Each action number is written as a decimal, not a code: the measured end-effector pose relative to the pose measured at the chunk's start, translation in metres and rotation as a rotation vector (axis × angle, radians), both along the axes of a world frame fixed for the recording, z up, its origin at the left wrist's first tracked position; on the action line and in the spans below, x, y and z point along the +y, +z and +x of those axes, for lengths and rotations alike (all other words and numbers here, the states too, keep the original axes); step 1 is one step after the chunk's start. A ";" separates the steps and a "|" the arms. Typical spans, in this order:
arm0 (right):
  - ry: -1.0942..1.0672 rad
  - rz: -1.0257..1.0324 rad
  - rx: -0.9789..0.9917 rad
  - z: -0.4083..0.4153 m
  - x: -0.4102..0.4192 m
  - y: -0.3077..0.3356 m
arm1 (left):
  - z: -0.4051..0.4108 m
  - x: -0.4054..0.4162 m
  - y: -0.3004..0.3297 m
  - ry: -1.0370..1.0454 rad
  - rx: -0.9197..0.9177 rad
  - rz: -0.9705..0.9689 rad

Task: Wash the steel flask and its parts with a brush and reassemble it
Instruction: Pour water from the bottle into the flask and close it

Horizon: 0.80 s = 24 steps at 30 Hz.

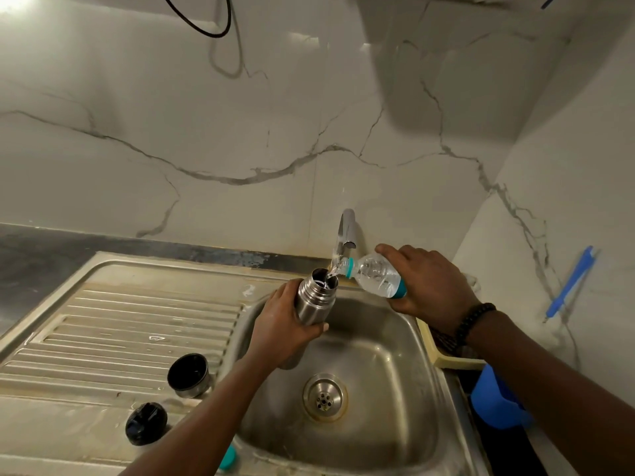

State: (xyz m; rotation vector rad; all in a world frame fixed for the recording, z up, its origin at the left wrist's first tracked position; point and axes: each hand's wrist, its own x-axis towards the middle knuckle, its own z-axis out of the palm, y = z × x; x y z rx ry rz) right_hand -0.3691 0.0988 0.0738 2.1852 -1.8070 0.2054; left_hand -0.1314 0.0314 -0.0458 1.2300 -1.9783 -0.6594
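Flask: cylindrical brushed-steel flask body [315, 297], uncapped, held upright with a slight tilt above the steel sink basin [388, 365].
Left hand: left hand [287, 326] grips the flask's lower half, fingers curled round it, thumb across the front.
Right hand: right hand [427, 281] clamps a clear plastic water bottle with teal neck ring [376, 274], tipped toward 9 o'clock; its mouth is just beside the flask's opening.
Water: stream runs from the bottle mouth into the flask.
Cup lid: steel cup with black interior [189, 374], mouth up on the ribbed drainboard [130, 328], at 8 o'clock from the flask.
Stopper: black round stopper [146, 423], at 7 o'clock from the cup.
Bottle cap: teal cap [228, 457], on the sink's near rim.
Tap: chrome spout [346, 231], at 12 o'clock behind the flask.
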 end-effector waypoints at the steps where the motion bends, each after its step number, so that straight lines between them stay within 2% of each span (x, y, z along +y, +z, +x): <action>1: 0.000 0.001 0.005 0.000 0.000 0.003 | 0.000 -0.001 0.001 -0.002 0.006 -0.002; 24: -0.026 -0.004 0.089 -0.009 -0.002 0.028 | -0.001 -0.005 0.017 -0.024 0.038 -0.046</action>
